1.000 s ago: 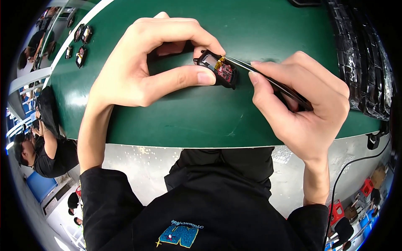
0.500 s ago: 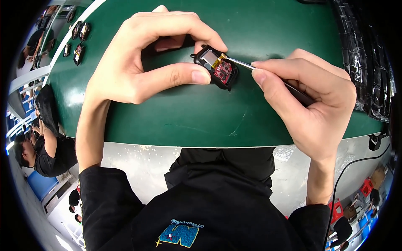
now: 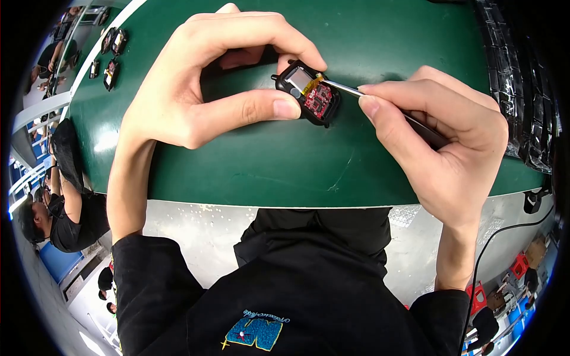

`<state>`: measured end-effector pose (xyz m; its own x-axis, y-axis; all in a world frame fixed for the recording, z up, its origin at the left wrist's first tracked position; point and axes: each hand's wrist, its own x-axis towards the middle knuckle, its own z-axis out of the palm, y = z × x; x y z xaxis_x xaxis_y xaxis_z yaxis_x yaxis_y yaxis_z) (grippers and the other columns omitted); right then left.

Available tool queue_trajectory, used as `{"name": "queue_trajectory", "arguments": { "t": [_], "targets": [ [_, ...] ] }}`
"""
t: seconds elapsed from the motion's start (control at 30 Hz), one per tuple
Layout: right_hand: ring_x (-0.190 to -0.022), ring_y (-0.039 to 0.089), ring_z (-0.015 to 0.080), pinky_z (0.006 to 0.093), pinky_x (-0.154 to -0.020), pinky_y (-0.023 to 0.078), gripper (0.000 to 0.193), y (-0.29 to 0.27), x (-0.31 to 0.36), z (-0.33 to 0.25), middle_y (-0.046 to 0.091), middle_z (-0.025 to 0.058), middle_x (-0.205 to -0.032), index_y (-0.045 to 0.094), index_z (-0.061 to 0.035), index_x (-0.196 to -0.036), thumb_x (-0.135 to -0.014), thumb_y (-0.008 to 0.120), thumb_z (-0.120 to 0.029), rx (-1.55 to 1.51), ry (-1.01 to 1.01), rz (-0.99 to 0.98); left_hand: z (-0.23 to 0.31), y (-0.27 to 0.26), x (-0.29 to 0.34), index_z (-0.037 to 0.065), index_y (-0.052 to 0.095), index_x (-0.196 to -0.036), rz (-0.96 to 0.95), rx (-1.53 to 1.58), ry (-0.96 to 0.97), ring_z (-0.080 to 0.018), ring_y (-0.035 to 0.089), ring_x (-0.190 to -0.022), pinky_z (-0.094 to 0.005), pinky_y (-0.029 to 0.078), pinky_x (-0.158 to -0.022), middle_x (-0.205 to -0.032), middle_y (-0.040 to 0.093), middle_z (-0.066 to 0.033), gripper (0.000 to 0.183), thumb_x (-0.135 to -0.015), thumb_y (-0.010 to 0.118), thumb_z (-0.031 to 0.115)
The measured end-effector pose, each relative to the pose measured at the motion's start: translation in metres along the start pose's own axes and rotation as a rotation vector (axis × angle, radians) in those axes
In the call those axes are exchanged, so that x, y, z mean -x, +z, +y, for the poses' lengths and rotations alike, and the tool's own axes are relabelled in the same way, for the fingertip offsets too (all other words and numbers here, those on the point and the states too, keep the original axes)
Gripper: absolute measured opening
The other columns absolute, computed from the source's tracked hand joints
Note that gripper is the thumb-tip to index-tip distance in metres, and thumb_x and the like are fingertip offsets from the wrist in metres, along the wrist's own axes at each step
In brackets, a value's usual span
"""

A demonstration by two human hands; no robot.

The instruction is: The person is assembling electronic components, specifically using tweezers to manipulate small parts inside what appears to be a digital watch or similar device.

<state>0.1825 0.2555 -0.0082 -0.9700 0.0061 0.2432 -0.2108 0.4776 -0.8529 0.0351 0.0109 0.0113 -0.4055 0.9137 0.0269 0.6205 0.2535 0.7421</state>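
My left hand [image 3: 219, 83] grips a small black device housing [image 3: 287, 83] between thumb and fingers, its inside facing up. Within the housing lie a red circuit board [image 3: 318, 101], a silvery rectangular part [image 3: 298, 79] and a strip of yellow film or tape between them. My right hand [image 3: 439, 130] is closed round a pair of tweezers [image 3: 350, 90] with a dark handle and a thin metal end. The metal tip meets the upper right end of the yellow strip, beside my left fingertip. Whether the tip pinches or just touches the strip, I cannot make out.
Several similar opened devices [image 3: 111, 72] lie on the green table [image 3: 255, 172] at the far left. Black plastic-wrapped trays [image 3: 515, 95] are stacked along the right edge. A co-worker [image 3: 74, 216] in black sits at the left. A black cable [image 3: 484, 249] hangs at the right.
The housing has tilted slightly in my left hand. My right hand has shifted a little to the right, with the metal tip still at the yellow strip.
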Motion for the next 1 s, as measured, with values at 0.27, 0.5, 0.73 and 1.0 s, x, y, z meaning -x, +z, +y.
{"name": "queue_trajectory", "arguments": {
  "t": [0.27,0.5,0.73,1.0],
  "targets": [
    [-0.059,0.054,0.0016,0.0195,-0.053,0.032,0.012,-0.0021,0.0,-0.001,0.065,0.0002,-0.071,0.085,0.0037,-0.1,-0.089,0.082,0.009,0.027,-0.013,-0.018,-0.0004,-0.0018,-0.0038,0.001,0.082,-0.119,-0.035,-0.078,0.088,-0.0185,0.058,-0.081,-0.0339,0.036,-0.078,-0.1,0.079,-0.0102,0.054,-0.072,0.084,0.027],
    [-0.059,0.055,0.002,0.0195,-0.053,0.033,0.013,-0.0025,0.0008,-0.0031,0.065,0.0005,-0.073,0.084,0.0045,-0.101,-0.089,0.082,0.01,-0.003,0.019,-0.013,0.0014,-0.0023,-0.0034,0.001,0.082,-0.118,-0.033,-0.097,0.082,-0.0192,0.059,-0.081,-0.0342,0.036,-0.079,-0.1,0.079,-0.0108,0.053,-0.073,0.084,0.028],
    [-0.061,0.056,0.0027,0.0197,-0.055,0.035,0.013,-0.0021,0.0005,-0.0042,0.067,0.0011,-0.075,0.084,0.0047,-0.102,-0.09,0.082,0.01,0.029,0.055,-0.021,0.0007,-0.0033,-0.0039,0.0,0.081,-0.119,-0.035,-0.098,0.075,-0.0198,0.062,-0.083,-0.0337,0.037,-0.08,-0.102,0.079,-0.0114,0.055,-0.072,0.084,0.029],
    [-0.063,0.057,0.0029,0.0197,-0.056,0.035,0.014,-0.0065,0.0021,0.0012,0.069,0.0018,-0.078,0.085,0.0047,-0.103,-0.091,0.081,0.009,0.046,0.04,-0.046,-0.0006,-0.0029,-0.0042,-0.001,0.081,-0.119,-0.031,-0.046,0.098,-0.0216,0.067,-0.088,-0.034,0.04,-0.083,-0.104,0.08,-0.0124,0.055,-0.071,0.084,0.026]
  ]
}}
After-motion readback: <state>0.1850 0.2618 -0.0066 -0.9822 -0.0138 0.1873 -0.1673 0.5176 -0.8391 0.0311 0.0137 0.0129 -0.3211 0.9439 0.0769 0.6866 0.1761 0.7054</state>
